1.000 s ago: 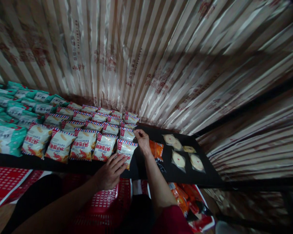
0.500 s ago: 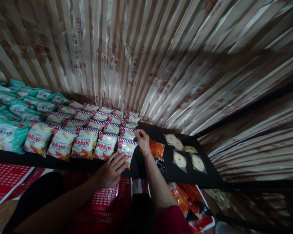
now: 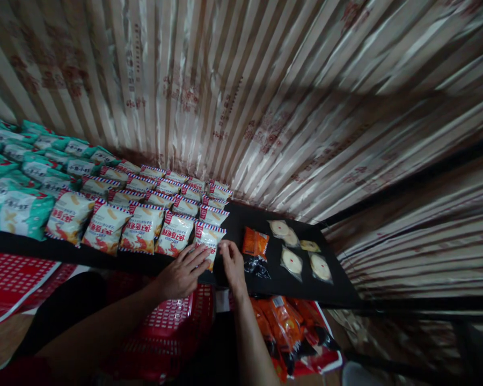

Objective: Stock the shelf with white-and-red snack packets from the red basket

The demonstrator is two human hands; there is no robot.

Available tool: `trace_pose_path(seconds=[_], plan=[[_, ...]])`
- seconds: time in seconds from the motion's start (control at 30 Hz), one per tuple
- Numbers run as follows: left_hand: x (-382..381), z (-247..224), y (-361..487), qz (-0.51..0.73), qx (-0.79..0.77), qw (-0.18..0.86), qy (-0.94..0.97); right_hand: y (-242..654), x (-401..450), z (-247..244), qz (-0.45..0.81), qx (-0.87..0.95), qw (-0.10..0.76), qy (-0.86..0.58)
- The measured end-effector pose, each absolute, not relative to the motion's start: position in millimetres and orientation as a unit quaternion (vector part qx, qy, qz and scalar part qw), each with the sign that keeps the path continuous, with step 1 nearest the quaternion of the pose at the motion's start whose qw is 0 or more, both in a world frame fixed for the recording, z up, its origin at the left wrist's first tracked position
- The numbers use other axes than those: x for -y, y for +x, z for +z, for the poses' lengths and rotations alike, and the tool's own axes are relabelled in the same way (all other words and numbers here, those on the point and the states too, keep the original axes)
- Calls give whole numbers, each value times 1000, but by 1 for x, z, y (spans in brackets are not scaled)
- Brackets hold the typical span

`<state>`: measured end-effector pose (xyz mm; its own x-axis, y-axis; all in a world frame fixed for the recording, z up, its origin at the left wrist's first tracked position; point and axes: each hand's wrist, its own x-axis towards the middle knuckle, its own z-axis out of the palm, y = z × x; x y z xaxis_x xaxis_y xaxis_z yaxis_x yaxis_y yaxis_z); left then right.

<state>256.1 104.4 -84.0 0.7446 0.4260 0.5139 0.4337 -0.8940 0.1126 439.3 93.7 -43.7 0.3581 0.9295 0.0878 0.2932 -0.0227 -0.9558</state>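
White snack bags with red lettering and striped top edges stand in several rows on a black shelf. My left hand lies with fingers spread against the lower front of the rightmost bag in the front row. At that bag's right edge is my right hand, its fingers loosely bent and not closed round anything visible. Whether its fingertips press on the bag is hard to make out. An orange and black packet lies flat to the right of this hand.
Teal snack bags fill the shelf's left end. Wrapped round white pieces lie toward the right end. Below stand red baskets, one holding orange packets. A striped curtain hangs behind.
My right hand has come down from the bags' top edges to the right side of the front bag. My left hand stays on its front. The view has shifted slightly.
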Motion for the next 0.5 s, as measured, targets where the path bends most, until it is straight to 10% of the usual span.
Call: trace_pose_path(seconds=[0.5], plan=[[-94,-83,244,-260,270,18,-927,420,-82,-66,311,466,545,-624]])
